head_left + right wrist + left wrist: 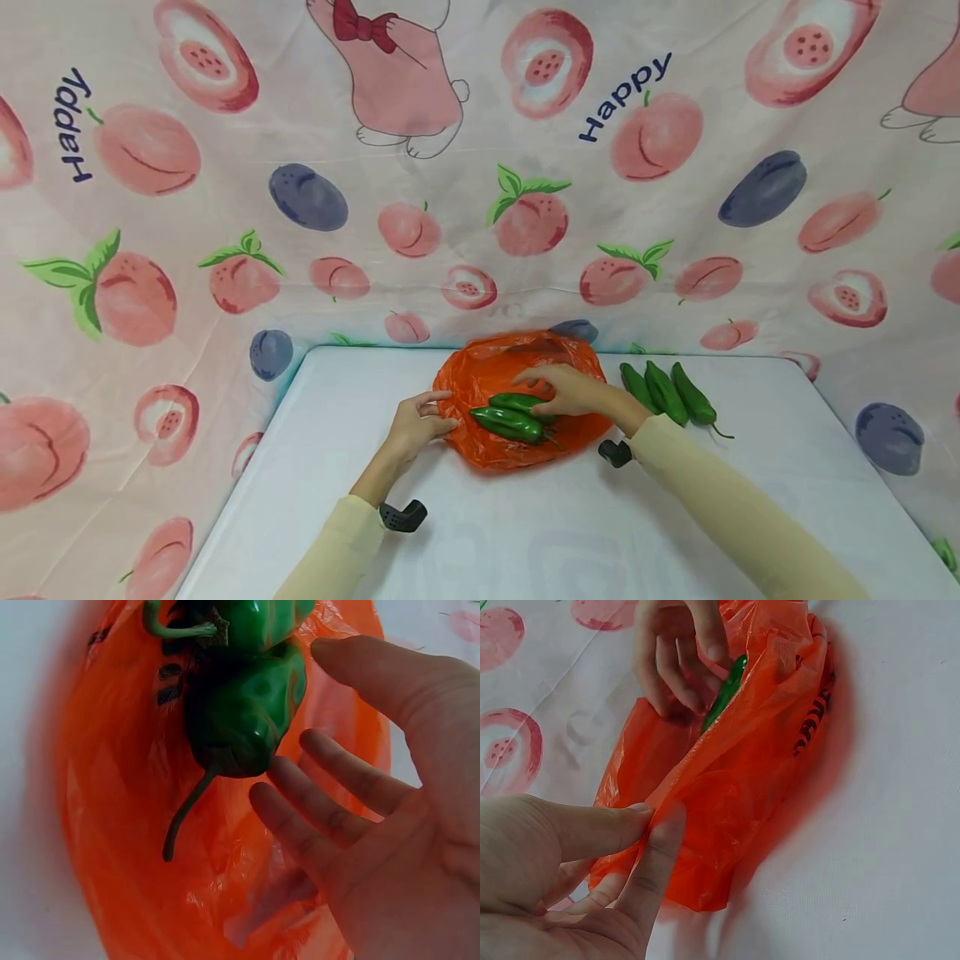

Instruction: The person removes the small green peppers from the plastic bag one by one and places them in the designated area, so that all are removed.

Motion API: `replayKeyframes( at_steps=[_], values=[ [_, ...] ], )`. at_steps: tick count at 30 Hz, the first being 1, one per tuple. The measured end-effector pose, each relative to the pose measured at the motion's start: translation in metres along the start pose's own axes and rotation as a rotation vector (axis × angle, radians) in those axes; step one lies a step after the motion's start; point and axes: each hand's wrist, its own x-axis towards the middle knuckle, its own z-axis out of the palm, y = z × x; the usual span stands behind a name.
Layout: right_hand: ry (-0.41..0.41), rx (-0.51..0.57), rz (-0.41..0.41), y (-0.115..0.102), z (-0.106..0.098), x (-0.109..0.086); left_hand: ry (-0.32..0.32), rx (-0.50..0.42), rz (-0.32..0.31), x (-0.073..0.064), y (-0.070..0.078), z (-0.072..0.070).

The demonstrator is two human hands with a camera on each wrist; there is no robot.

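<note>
An orange plastic bag (483, 367) lies spread on the white table, its mouth gaping. My left hand (411, 427) pinches the bag's left edge between thumb and fingers, as the left wrist view shows. Two glossy green peppers (510, 425) lie side by side in the bag. Over them is my right hand (564, 390), reaching in from the right. In the right wrist view its fingers are spread and loosely bent, with the fingertips right beside one pepper (244, 720) and its stem hanging free. The left wrist view shows just a strip of green behind the bag's edge.
Three more green peppers (666, 396) lie in a row on the table (780, 450), right of the bag and beyond my right forearm. Behind the table's far edge hangs a pink cloth (450, 183) printed with fruit. A black wrist camera (403, 517) sits on my left wrist.
</note>
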Motion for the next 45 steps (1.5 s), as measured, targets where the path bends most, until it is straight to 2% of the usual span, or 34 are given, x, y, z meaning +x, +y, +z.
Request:
replayKeyframes(
  at_steps=[6,17,33,45],
  values=[
    [-0.066,0.012,0.048,0.000,0.001,0.007,0.001,-0.002,0.001,-0.001,0.001,0.001],
    [-0.109,-0.037,0.133,-0.004,0.004,0.017,0.003,0.010,0.008,0.000,0.002,0.000],
    [-0.143,-0.038,0.152,-0.004,0.004,0.022,0.015,0.012,-0.003,-0.003,0.003,0.002],
    [-0.134,-0.034,0.162,-0.003,0.005,0.020,0.018,0.004,-0.006,-0.001,0.001,0.004]
  ],
)
